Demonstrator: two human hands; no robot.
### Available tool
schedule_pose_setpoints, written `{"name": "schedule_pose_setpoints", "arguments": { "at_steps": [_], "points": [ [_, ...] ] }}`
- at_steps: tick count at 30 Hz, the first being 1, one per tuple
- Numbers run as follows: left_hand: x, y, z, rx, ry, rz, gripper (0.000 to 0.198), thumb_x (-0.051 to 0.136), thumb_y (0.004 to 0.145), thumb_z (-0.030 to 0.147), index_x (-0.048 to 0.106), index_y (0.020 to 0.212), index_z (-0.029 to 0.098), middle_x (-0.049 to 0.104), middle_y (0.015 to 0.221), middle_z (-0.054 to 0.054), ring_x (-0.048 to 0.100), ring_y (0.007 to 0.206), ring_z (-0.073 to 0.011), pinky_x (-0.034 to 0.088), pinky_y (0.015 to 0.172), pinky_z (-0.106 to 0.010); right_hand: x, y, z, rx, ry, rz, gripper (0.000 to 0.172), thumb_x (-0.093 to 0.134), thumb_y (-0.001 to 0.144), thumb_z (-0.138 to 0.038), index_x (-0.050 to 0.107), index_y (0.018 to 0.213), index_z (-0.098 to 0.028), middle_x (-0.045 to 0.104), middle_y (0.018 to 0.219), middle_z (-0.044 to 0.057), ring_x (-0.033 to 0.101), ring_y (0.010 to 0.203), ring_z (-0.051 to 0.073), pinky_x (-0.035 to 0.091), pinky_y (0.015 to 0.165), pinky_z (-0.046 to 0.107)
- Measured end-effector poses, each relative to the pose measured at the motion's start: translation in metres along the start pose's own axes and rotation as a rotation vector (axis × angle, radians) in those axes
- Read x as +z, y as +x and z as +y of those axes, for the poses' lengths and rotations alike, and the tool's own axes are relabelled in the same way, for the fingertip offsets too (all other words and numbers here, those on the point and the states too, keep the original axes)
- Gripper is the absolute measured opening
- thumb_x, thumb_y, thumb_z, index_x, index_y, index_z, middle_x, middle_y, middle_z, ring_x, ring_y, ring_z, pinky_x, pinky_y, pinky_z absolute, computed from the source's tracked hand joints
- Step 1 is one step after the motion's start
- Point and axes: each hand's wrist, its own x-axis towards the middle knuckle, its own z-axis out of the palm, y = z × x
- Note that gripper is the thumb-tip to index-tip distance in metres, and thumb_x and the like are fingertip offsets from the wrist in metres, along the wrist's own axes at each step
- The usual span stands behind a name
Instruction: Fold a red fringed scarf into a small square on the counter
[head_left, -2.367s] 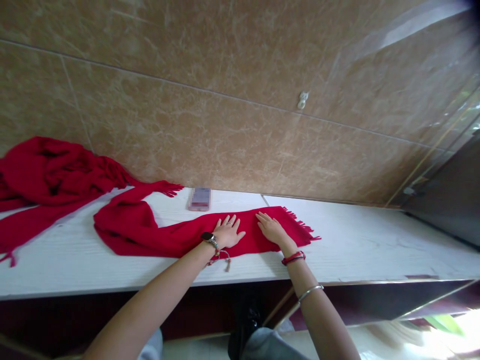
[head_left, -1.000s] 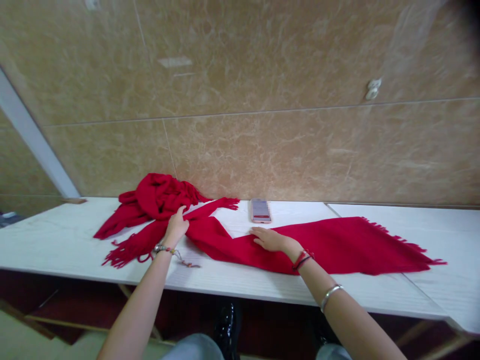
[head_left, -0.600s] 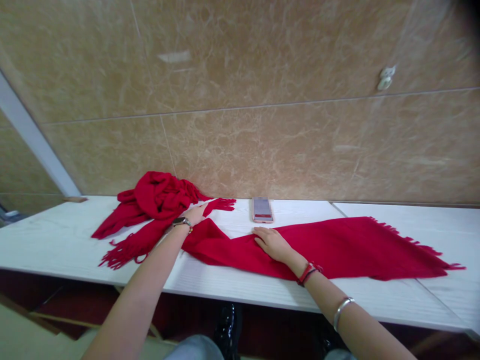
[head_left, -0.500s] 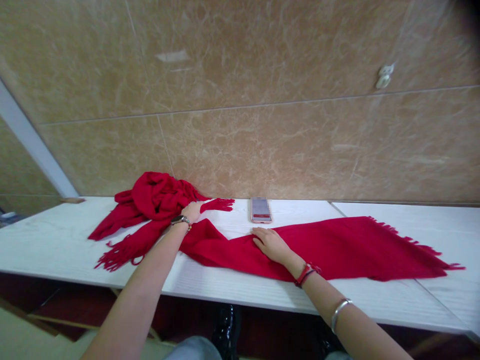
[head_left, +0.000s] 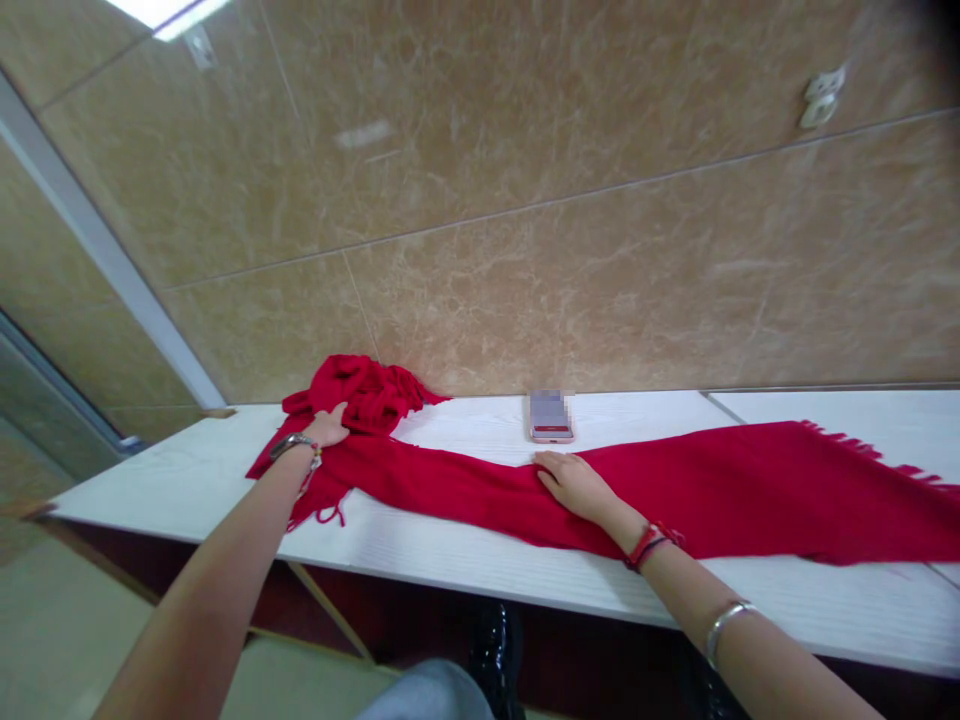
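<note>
A long red scarf point(head_left: 705, 490) with fringed ends lies stretched along the white tabletop point(head_left: 405, 570). My right hand point(head_left: 577, 487) rests flat on its middle part, fingers extended. At the left, my left hand point(head_left: 327, 428) is at the scarf's other end, beside a bunched red cloth point(head_left: 360, 390); its thumb is apart, while the other fingers are mostly hidden, so its grip cannot be made out. Red fringe hangs below the left wrist.
A phone point(head_left: 551, 417) lies behind the scarf, near the marble-patterned wall point(head_left: 487, 290). A small white figure point(head_left: 822, 98) is on the wall at upper right. Dark open shelving point(head_left: 405, 625) shows under the tabletop's front edge.
My left hand has moved left, and the scarf's left part now lies straighter and further left. My right hand stays on the scarf. The view has turned slightly.
</note>
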Motion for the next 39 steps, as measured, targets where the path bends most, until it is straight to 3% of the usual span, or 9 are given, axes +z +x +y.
{"name": "schedule_pose_setpoints", "arguments": {
  "at_steps": [3, 7, 9, 13, 17, 23, 27, 33, 39],
  "points": [
    [0.009, 0.000, 0.027, 0.076, 0.004, 0.004, 0.048, 0.051, 0.075, 0.017, 0.045, 0.123, 0.019, 0.058, 0.102, -0.009, 0.056, 0.096, -0.0217, 0.043, 0.080, -0.029, 0.001, 0.001, 0.001, -0.004, -0.010, 0.002, 0.034, 0.035, 0.087, -0.024, 0.055, 0.114, -0.013, 0.057, 0.118, 0.012, 0.049, 0.111, 0.021, 0.034, 0.096, 0.035],
    [0.003, -0.011, 0.066, 0.085, 0.015, 0.145, 0.047, 0.036, 0.080, 0.008, 0.041, 0.127, 0.016, 0.048, 0.116, -0.018, 0.049, 0.104, -0.0296, 0.042, 0.080, -0.041, 0.002, 0.001, 0.002, -0.015, -0.019, 0.023, 0.033, 0.036, 0.087, -0.023, 0.055, 0.112, -0.013, 0.058, 0.116, 0.012, 0.049, 0.111, 0.021, 0.034, 0.096, 0.035],
    [0.001, -0.024, 0.094, 0.164, -0.005, 0.222, 0.051, 0.037, 0.081, 0.009, 0.035, 0.131, 0.019, 0.039, 0.126, -0.017, 0.041, 0.113, -0.0301, 0.039, 0.086, -0.044, 0.003, 0.002, 0.000, -0.022, -0.013, 0.040, 0.032, 0.037, 0.087, -0.022, 0.055, 0.112, -0.011, 0.058, 0.115, 0.012, 0.050, 0.109, 0.021, 0.036, 0.095, 0.035],
    [0.009, -0.069, 0.168, 0.770, -0.260, 0.268, 0.036, 0.046, 0.082, 0.015, 0.051, 0.118, 0.017, 0.046, 0.120, -0.010, 0.044, 0.110, -0.0198, 0.035, 0.094, -0.030, -0.003, 0.002, -0.003, -0.018, 0.015, 0.123, 0.033, 0.042, 0.084, -0.017, 0.055, 0.112, -0.008, 0.056, 0.117, 0.015, 0.048, 0.111, 0.021, 0.037, 0.095, 0.035],
    [0.014, -0.119, 0.224, 1.027, -0.402, 0.234, 0.026, 0.046, 0.086, 0.024, 0.056, 0.109, 0.017, 0.051, 0.109, -0.007, 0.050, 0.099, -0.0153, 0.038, 0.091, -0.026, -0.035, -0.007, 0.005, -0.056, 0.061, 0.219, 0.034, 0.043, 0.081, -0.012, 0.055, 0.113, -0.012, 0.056, 0.116, 0.013, 0.049, 0.111, 0.020, 0.039, 0.095, 0.034],
    [0.008, -0.147, 0.242, 1.203, -0.344, 0.210, 0.032, 0.055, 0.082, 0.036, 0.055, 0.109, 0.020, 0.053, 0.106, -0.005, 0.052, 0.095, -0.0173, 0.042, 0.085, -0.028, -0.106, -0.058, 0.040, 0.013, 0.064, 0.217, 0.026, 0.045, 0.081, -0.015, 0.062, 0.102, -0.012, 0.064, 0.104, 0.012, 0.058, 0.098, 0.020, 0.044, 0.089, 0.035],
    [0.008, -0.147, 0.248, 1.230, -0.215, 0.255, 0.027, 0.052, 0.083, 0.023, 0.055, 0.110, 0.022, 0.054, 0.106, -0.005, 0.053, 0.093, -0.0176, 0.041, 0.083, -0.029, -0.130, -0.099, 0.047, 0.024, 0.067, 0.087, 0.024, 0.049, 0.080, -0.018, 0.063, 0.099, -0.016, 0.067, 0.098, 0.008, 0.061, 0.091, 0.019, 0.048, 0.082, 0.032],
    [0.000, -0.143, 0.269, 1.278, -0.088, 0.230, 0.041, 0.054, 0.079, 0.020, 0.047, 0.120, 0.025, 0.058, 0.104, -0.005, 0.055, 0.092, -0.0186, 0.043, 0.076, -0.027, -0.126, -0.134, 0.048, -0.060, 0.016, -0.131, 0.038, 0.051, 0.076, -0.013, 0.056, 0.114, -0.016, 0.061, 0.111, 0.009, 0.056, 0.101, 0.020, 0.045, 0.089, 0.033],
    [-0.003, -0.146, 0.296, 1.246, -0.058, 0.299, 0.043, 0.051, 0.078, 0.015, 0.047, 0.120, 0.024, 0.058, 0.103, -0.006, 0.056, 0.091, -0.0195, 0.043, 0.073, -0.027, -0.104, -0.148, 0.058, -0.112, -0.012, -0.038, 0.059, 0.039, 0.071, -0.001, 0.044, 0.126, -0.020, 0.054, 0.119, 0.010, 0.051, 0.108, 0.019, 0.044, 0.090, 0.034]
  ]
}}
